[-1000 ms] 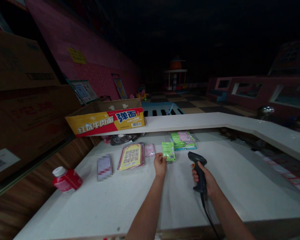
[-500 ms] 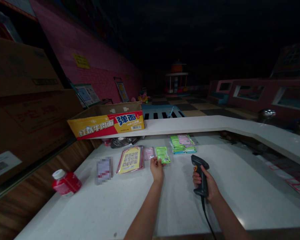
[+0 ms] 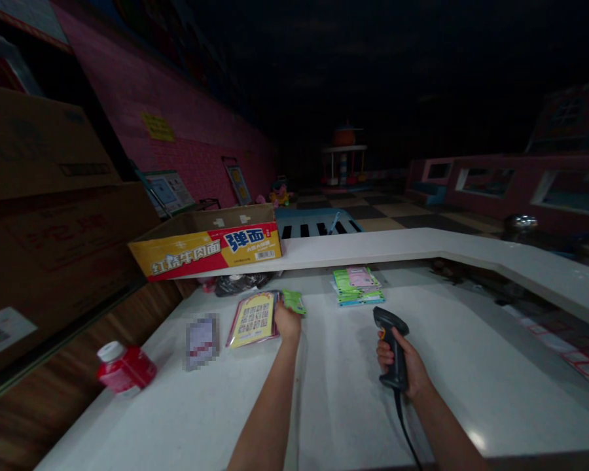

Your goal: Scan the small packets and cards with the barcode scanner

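Observation:
My left hand [image 3: 288,322] is closed at the right edge of the yellow QR-code card [image 3: 255,317]. A small green packet [image 3: 295,301] sticks out past its fingers, and the fingertips are partly hidden. No pink packet shows there; the hand and green packet cover that spot. In my right hand [image 3: 406,363], a dark corded barcode scanner [image 3: 393,347] is gripped by its handle, head up, above the white counter [image 3: 353,399]. Farther back, a stack of green and pink packets [image 3: 357,286] lies below the raised ledge.
An open noodle carton [image 3: 206,245] stands on the raised white ledge [image 3: 373,242]. At left are a red bottle with a white cap [image 3: 126,369], a blurred-out card [image 3: 201,341] and stacked brown cartons [image 3: 69,229]. A black plastic bag [image 3: 240,283] lies under the ledge.
My left hand has moved left with the green packet, onto the place where a pink packet lay beside the QR-code card. My right hand and the scanner have stayed nearly still.

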`<state>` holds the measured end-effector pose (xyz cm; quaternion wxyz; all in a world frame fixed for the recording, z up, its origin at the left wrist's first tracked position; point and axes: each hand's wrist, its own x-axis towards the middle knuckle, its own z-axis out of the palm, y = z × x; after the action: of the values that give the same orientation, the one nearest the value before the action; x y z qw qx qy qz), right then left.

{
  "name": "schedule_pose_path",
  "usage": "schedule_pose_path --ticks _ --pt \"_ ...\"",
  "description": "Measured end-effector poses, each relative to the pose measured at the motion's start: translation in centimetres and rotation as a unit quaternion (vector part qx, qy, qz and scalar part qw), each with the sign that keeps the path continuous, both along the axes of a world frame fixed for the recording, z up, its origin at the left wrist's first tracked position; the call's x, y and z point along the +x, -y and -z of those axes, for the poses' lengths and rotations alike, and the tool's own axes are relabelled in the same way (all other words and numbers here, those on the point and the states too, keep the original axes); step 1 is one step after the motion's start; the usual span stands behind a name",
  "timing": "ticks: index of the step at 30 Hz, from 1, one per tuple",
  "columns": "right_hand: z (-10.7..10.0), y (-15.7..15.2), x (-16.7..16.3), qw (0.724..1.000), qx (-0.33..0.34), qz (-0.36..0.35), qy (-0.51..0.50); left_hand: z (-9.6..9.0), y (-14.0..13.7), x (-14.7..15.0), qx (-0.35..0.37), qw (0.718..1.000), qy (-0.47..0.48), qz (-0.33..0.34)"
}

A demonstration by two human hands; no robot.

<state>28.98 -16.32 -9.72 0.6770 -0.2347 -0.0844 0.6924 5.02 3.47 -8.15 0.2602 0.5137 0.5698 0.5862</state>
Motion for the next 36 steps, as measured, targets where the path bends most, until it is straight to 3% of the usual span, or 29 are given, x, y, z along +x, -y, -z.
schedule_pose_path --ticks 4,6,10,14,20,25,30,36 --pt "-0.3 0.2 -0.1 1.0 -0.002 0.002 0.003 -0.5 1.9 0.5 -0.095 0.976 -0.193 -0.025" --pt "-0.4 0.2 -0.1 1.0 0.001 0.003 0.011 -0.6 2.9 1.3 -0.089 0.957 -0.277 -0.001" --pt "-0.5 0.3 -0.2 0.999 0.007 0.008 0.032 -0.5 4.0 2.7 -0.054 0.886 -0.457 0.066" --pt "-0.4 0.3 -0.2 1.0 0.004 0.014 0.018 0.0 4.0 2.6 -0.077 0.842 -0.52 0.119" --pt "0.0 0.2 0.0 1.0 -0.006 0.008 -0.001 0.3 3.8 1.3 -0.092 0.846 -0.513 0.111" --pt "0.1 0.0 0.1 1.0 -0.001 0.008 0.015 -0.3 3.9 2.2 -0.059 0.859 -0.495 0.117" --pt "-0.4 0.4 0.0 0.999 0.023 0.034 0.018 -1.8 3.9 5.9 0.024 0.874 -0.453 0.175" --pt "-0.9 0.5 -0.3 0.998 0.03 0.058 -0.015 -4.6 2.4 12.4 0.094 0.897 -0.376 0.214"
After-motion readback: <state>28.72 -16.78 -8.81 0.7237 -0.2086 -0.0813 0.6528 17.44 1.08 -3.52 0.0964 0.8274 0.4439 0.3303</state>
